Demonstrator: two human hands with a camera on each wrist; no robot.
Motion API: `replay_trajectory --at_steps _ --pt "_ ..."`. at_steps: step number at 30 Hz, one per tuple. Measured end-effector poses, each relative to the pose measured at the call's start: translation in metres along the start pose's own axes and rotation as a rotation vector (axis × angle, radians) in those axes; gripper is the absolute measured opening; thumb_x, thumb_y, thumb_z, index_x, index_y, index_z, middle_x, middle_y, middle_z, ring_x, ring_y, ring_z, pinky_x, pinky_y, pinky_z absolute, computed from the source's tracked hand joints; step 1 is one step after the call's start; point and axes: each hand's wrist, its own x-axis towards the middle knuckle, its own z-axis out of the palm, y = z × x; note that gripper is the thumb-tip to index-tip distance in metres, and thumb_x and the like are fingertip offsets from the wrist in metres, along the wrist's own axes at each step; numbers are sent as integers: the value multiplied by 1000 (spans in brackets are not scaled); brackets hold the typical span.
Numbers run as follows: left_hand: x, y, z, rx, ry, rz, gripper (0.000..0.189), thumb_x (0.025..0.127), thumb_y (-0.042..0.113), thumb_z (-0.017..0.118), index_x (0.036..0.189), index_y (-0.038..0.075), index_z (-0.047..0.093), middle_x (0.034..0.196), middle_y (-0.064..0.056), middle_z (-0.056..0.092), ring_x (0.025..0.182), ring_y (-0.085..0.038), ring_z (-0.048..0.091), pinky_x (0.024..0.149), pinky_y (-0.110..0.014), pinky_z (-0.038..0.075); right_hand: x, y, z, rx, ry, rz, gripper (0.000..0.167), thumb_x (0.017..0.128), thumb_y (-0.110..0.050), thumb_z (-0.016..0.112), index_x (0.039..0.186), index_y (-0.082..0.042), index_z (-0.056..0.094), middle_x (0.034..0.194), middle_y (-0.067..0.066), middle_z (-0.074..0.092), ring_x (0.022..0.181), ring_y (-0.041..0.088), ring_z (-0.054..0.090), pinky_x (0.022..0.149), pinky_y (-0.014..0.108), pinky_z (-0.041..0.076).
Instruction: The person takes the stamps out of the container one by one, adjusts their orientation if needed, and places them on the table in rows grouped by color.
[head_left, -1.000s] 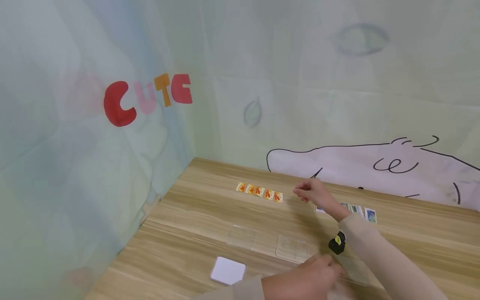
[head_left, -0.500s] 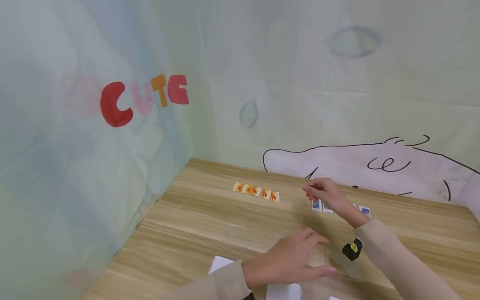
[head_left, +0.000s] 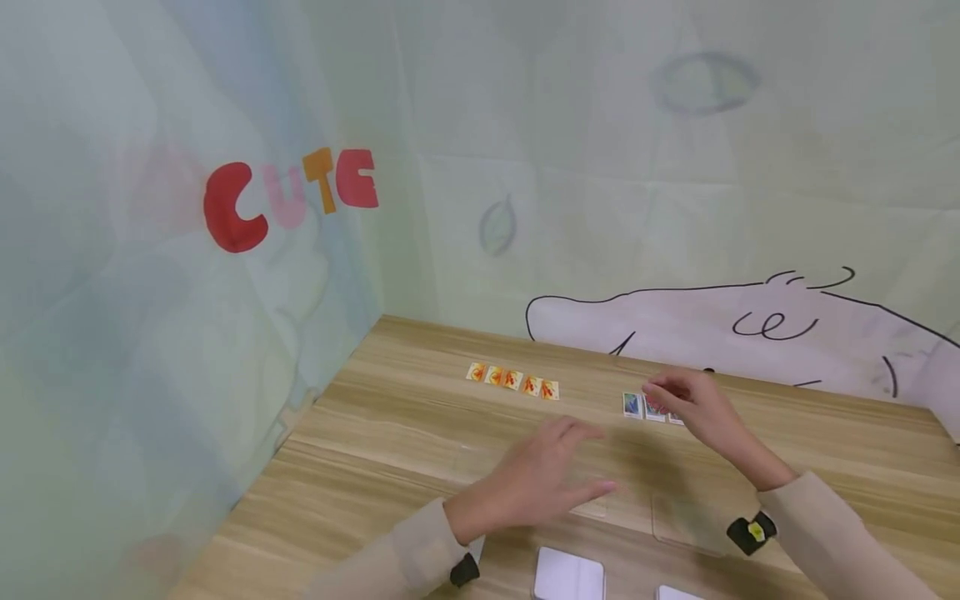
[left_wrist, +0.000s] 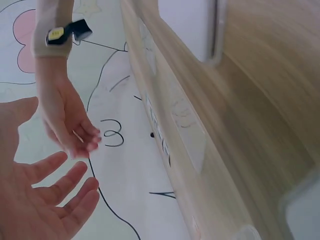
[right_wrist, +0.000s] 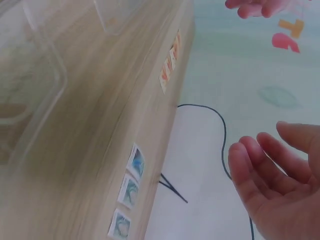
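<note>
My left hand [head_left: 536,479] hovers over the middle of the table, fingers spread and holding nothing. Above the row of small blue picture cards [head_left: 632,405], my right hand [head_left: 697,408] hangs with loosely bent fingers; the right wrist view shows no thing in its grasp. That hand hides part of the row. Farther left lies a row of several orange picture cards [head_left: 512,380]. Beneath and beside the left hand are clear plastic trays, partly covered by it; another clear tray [head_left: 686,525] lies below the right forearm.
A white stack [head_left: 570,573] with rounded corners lies at the front of the wooden table [head_left: 360,483], and the edge of another white piece [head_left: 675,593] shows to its right. Printed cloth walls [head_left: 465,200] stand behind and at the left.
My left hand has lifted from the front of the table, opened its fingers and moved leftward and farther in. My right hand has shifted right, uncovering blue cards.
</note>
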Motion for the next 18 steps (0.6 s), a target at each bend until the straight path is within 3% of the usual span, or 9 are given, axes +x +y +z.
replay_trajectory --at_steps 6,13,18 --pt "-8 -19 -6 8 5 -33 64 96 59 54 146 21 46 141 1 51 129 -16 47 99 -39 47 -29 7 -9 -119 99 39 27 101 -20 60 116 2 68 101 10 70 85 17 63 70 27 53" --pt "-23 -38 -17 -1 3 -99 66 96 57 56 150 21 42 147 1 47 134 -19 43 102 -46 45 -59 15 -18 -206 187 101 39 103 -28 55 126 3 64 117 21 67 102 38 64 81 46 52" --pt "-32 -55 -24 0 49 -131 71 95 56 58 151 15 40 150 -2 44 137 -23 40 105 -47 42 -78 23 -27 -234 223 140 41 103 -29 55 128 3 62 122 25 64 107 43 59 75 47 51"
